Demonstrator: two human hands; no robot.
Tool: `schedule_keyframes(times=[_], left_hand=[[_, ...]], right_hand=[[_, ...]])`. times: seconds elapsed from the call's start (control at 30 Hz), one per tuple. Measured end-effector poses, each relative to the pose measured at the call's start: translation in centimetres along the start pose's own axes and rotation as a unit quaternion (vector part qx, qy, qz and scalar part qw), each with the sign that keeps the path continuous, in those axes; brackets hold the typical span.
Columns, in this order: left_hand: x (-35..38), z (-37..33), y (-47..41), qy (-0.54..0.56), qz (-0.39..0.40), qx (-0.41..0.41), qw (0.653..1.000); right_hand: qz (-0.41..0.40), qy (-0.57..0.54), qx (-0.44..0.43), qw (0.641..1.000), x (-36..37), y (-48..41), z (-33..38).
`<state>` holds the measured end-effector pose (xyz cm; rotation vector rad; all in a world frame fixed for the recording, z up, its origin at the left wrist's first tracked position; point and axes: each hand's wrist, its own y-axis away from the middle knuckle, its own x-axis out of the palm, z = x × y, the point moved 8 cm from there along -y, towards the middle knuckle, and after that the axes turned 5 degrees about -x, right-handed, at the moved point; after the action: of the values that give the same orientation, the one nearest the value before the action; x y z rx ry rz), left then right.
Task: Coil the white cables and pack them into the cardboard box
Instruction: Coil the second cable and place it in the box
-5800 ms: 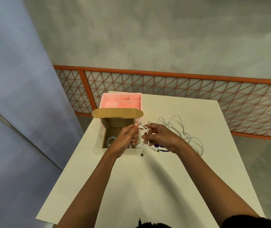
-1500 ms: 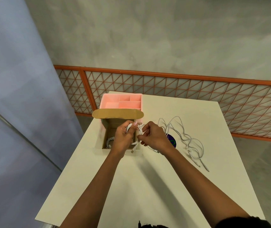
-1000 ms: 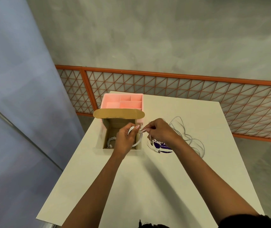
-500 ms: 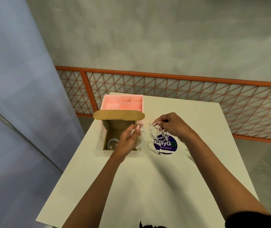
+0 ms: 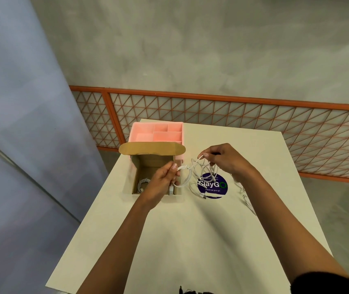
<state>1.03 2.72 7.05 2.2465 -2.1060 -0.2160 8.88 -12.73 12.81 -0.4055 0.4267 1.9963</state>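
An open cardboard box (image 5: 136,177) stands at the table's left side with its flap (image 5: 152,148) up. One coiled white cable (image 5: 142,184) lies inside it. My left hand (image 5: 162,183) hovers over the box's right wall and grips a small loop of white cable (image 5: 187,177) with a plug hanging below. The same cable runs right to my right hand (image 5: 225,159), which pinches several loose strands above the table. More loose white cable (image 5: 247,203) trails on the table to the right of my right forearm, partly hidden by it.
A pink compartment tray (image 5: 157,132) sits right behind the box. A round purple sticker (image 5: 212,185) lies on the white table (image 5: 190,240) under the loose strands. An orange mesh railing (image 5: 233,117) runs behind the table; a grey panel stands at the left.
My right hand moved right and back, away from my left hand, drawing cable out between them and uncovering the purple sticker. My left hand stayed over the box with the loop.
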Motion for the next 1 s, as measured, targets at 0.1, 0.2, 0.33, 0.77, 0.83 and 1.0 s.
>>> schedule_keyframes(times=[0.1,0.2,0.33,0.77,0.83,1.0], left_hand=[[0.2,0.1,0.1,-0.015,-0.017,-0.025,0.999],[0.4,-0.3,0.1,-0.069,-0.05,-0.006,0.996],[0.7,-1.3,0.2,-0.179,-0.079,0.071,0.978],[0.2,-0.2,-0.3,-0.158,-0.097,0.066,0.98],[0.3,-0.3,-0.1,-0.187,-0.089,0.077,0.975],[0.5,-0.7,-0.1,-0.231,-0.08,0.092,0.965]], right_hand=[[0.006,0.008,-0.013,1.0,0.3,0.1,0.2],[0.013,0.012,-0.022,1.0,0.6,0.1,0.5],[0.025,0.028,-0.033,0.999,1.0,0.1,0.8],[0.017,0.02,-0.029,0.999,0.6,0.0,-0.4],[0.011,0.013,-0.033,0.999,0.7,-0.1,-0.5],[-0.022,-0.02,-0.057,0.998,0.7,-0.6,-0.6]])
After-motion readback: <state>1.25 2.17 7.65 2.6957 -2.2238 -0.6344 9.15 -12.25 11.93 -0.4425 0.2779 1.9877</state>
